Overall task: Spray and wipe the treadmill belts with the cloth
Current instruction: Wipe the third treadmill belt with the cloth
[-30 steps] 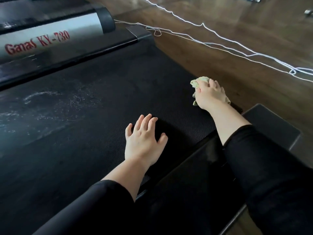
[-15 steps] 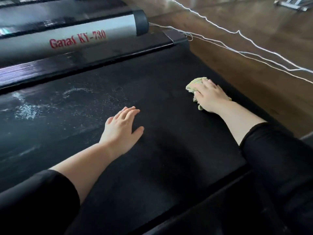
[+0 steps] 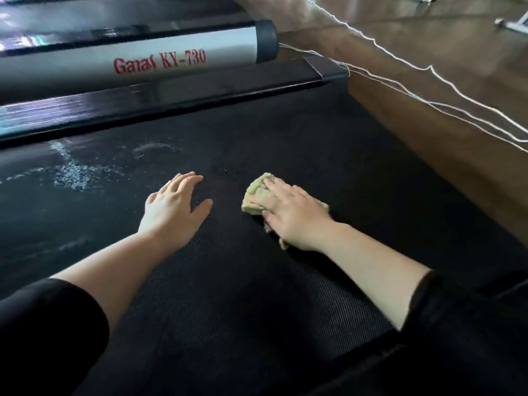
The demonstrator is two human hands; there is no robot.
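Observation:
The black treadmill belt (image 3: 285, 144) fills most of the view. White spray droplets (image 3: 77, 174) lie on its far left part. My right hand (image 3: 294, 215) presses a crumpled yellow-green cloth (image 3: 257, 194) flat onto the middle of the belt; the cloth sticks out past my fingertips and wrist. A hand's width to its left, my left hand (image 3: 174, 207) rests palm down on the belt with fingers together, holding nothing. No spray bottle is in view.
A black side rail (image 3: 171, 95) and a silver tube (image 3: 143, 61) with red lettering run along the belt's far side. Wooden floor (image 3: 443, 81) lies to the right, crossed by thin white cords (image 3: 428, 70). Metal equipment feet (image 3: 511, 24) stand at top right.
My right hand has slid the cloth leftward across the belt, from its right edge to the middle near my left hand. The left hand stays flat on the belt. The camera has panned left.

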